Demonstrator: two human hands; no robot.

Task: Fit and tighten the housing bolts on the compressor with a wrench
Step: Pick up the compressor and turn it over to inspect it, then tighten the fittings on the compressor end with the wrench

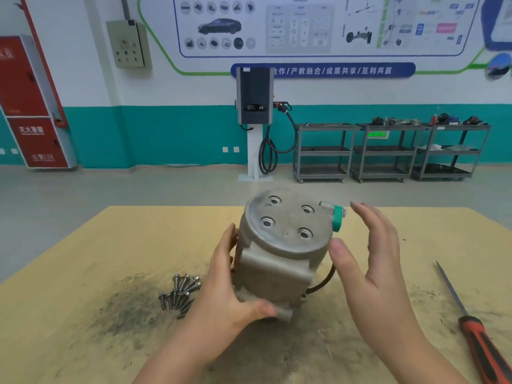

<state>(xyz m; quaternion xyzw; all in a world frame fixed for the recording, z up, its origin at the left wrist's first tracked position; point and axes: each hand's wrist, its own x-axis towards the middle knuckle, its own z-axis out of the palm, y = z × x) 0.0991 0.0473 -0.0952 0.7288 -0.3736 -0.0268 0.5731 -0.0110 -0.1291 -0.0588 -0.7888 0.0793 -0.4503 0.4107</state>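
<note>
The left hand (230,278) grips the compressor (279,253): its fingers wrap the left side of the grey body, and the thumb presses across a lug low on the near face. The right hand (371,261) is held flat and spread beside the compressor's right side, fingers straight and pointing up and away, the thumb tip just beside the rim of the top plate; whether the thumb touches the metal cannot be told. It holds nothing.

The compressor stands upright between the two hands, tilted slightly towards the person, near the middle of the table (83,273) and somewhat towards its far edge. Its round top plate shows four open bolt holes. A green cap (338,218) sits on a port at the top right, near the right fingers. A dark cable (324,284) loops out low on the right side.

The bolts (180,293) lie in a loose heap on the table just left of the left wrist, on a dark smudged patch. A screwdriver (471,325) with a red and black handle lies along the right edge, well apart from the right hand.
</note>
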